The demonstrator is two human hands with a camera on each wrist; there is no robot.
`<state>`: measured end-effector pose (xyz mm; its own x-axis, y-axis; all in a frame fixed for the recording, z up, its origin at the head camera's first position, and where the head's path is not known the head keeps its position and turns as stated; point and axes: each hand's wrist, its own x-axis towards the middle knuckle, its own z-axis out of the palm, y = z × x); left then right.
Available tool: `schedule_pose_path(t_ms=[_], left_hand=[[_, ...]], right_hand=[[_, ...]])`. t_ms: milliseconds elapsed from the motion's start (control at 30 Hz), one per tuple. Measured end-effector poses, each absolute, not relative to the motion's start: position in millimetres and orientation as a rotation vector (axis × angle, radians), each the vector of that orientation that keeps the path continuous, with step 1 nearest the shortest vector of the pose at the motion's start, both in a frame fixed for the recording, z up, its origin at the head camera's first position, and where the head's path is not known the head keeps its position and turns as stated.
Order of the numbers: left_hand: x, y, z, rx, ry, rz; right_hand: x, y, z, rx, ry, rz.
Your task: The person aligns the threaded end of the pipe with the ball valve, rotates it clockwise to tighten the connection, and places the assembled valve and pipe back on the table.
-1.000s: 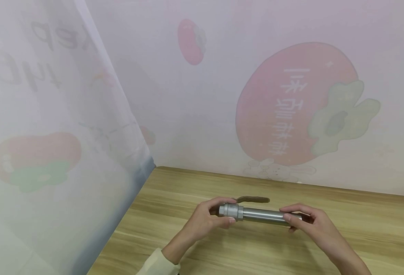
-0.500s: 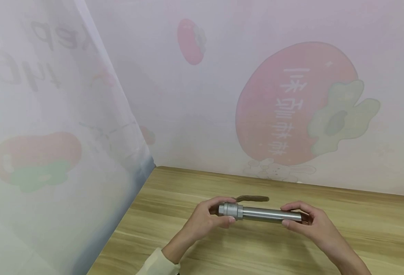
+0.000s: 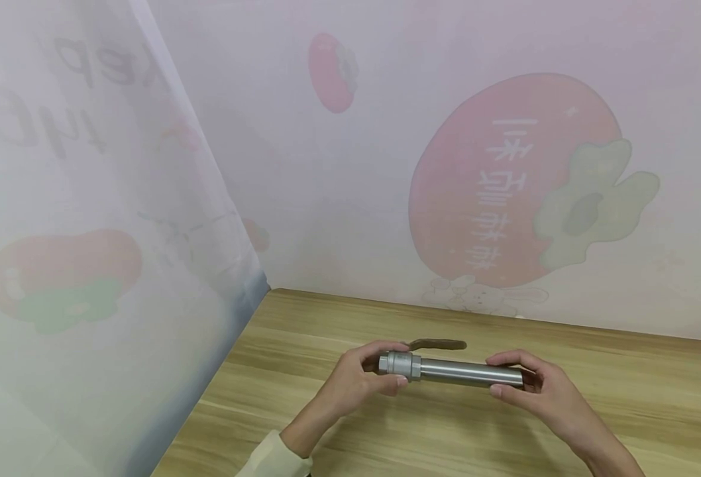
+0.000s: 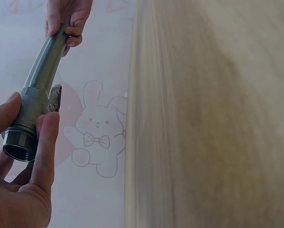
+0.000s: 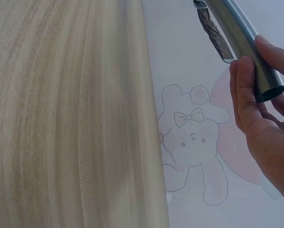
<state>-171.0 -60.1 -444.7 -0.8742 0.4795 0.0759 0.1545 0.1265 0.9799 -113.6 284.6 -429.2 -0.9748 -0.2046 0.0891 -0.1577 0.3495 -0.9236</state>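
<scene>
A ball valve (image 3: 401,365) with a hexagonal end is held in my left hand (image 3: 350,383), thumb on the near side and fingers behind. Its brown-wrapped lever handle (image 3: 440,344) points right, above a smooth steel pipe (image 3: 470,372). That pipe runs rightward from the valve, joined in line with it. Around the pipe's far end my right hand (image 3: 544,387) curls, thumb at the near edge. The right wrist view shows the pipe's open end (image 5: 271,91) between thumb and fingers. In the left wrist view, threads line the valve's open mouth (image 4: 19,151).
A wood-grain table (image 3: 291,324) lies under both hands, which are raised off its surface. Behind it hangs a pale printed curtain (image 3: 297,179) with a persimmon picture. Another pale curtain (image 3: 88,199) hangs along the left side.
My right thumb has slid down to the pipe's near edge and the fingers have shifted slightly, so more of the pipe's end shows. The left hand and the valve have hardly moved.
</scene>
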Motion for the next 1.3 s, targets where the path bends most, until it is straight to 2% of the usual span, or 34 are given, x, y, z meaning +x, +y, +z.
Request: schedule_pose_path(t_ms=[1300], left_hand=[[-171.9, -60.4, -445.4, 0.636, 2.166, 1.804]], right_hand=[[-116.1, 286.0, -427.3, -0.287, 2.457, -1.766]])
